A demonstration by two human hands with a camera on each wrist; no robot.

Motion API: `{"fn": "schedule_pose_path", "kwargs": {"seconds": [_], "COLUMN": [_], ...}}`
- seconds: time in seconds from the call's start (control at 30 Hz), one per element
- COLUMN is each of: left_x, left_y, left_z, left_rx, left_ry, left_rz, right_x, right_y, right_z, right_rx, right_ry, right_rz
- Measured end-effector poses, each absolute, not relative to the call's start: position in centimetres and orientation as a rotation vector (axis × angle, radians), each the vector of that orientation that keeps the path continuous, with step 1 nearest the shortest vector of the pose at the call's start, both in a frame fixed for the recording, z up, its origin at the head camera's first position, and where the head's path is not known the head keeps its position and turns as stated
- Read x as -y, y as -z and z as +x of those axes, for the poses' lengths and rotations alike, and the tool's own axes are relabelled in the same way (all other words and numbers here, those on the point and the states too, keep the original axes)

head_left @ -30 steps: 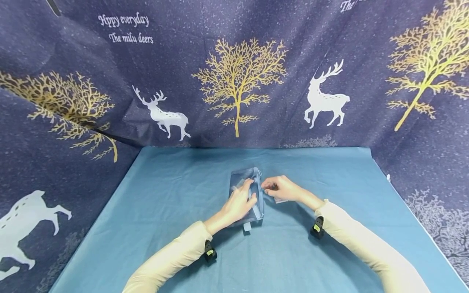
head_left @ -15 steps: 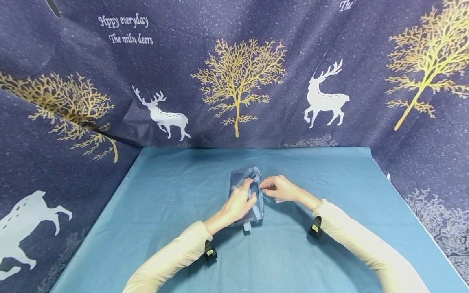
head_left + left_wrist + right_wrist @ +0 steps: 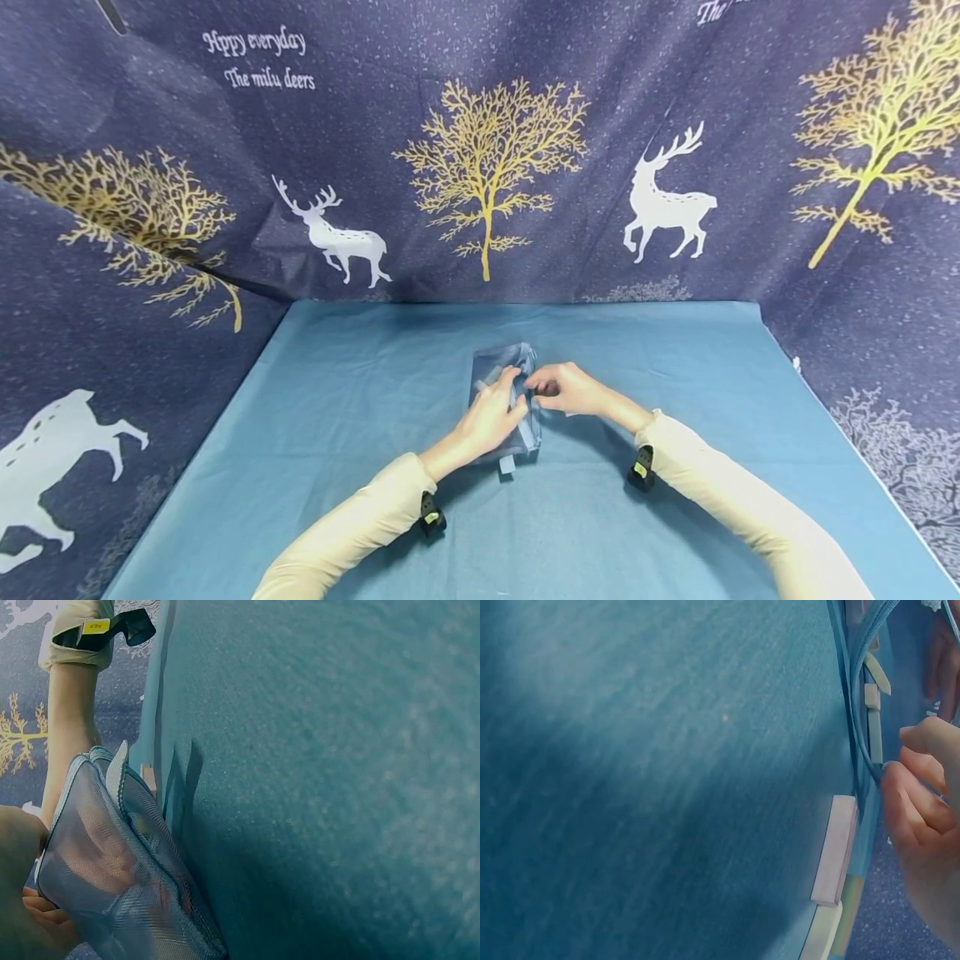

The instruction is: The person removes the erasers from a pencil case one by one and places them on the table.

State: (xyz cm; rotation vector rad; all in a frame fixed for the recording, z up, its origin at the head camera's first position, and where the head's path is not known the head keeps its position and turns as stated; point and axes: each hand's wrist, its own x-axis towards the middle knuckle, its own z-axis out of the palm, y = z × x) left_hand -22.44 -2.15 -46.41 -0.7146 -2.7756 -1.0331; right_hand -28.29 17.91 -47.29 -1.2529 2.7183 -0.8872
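The blue mesh pouch lies near the middle of the tabletop, its long side running away from the person. The left hand lies over it, thumb spread wide from fairly straight fingers, while the right hand is at the zipper edge, fingers bent and only a narrow gap from the thumb; I cannot tell whether it pinches anything, since the mesh and the angles blur the contact. A pinkish block lies beside the pouch. The pouch should be light and floppy, its sheer wall prone to sag or slide with a tug, and unlikely to break. The firmer zipper edge looks the best hold, with the small fabric tab at the near end a handy second grip.
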Motion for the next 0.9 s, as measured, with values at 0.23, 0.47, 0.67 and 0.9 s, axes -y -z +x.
{"fn": "schedule_pose_path", "kwargs": {"seconds": [0.23, 0.47, 0.67, 0.9], "left_x": [2.1, 2.2, 2.3, 2.3], "left_y": [46.3, 46.2, 46.2, 46.3], "left_z": [-22.4, -22.4, -22.4, -22.5], "left_rx": [2.773, 2.772, 2.756, 2.746], "left_ry": [1.016, 1.015, 1.01, 1.01], "left_rz": [-0.721, -0.727, -0.737, -0.736], "right_x": [-17.6, -17.2, -17.0, -16.7], "right_y": [47.3, 47.2, 47.2, 46.9], "right_z": [-28.3, -28.2, -27.8, -27.5], "right_rx": [-2.695, -2.652, -2.582, -2.519], "right_ry": [0.871, 0.912, 0.944, 0.974], "right_rz": [-1.278, -1.245, -1.235, -1.31]}}
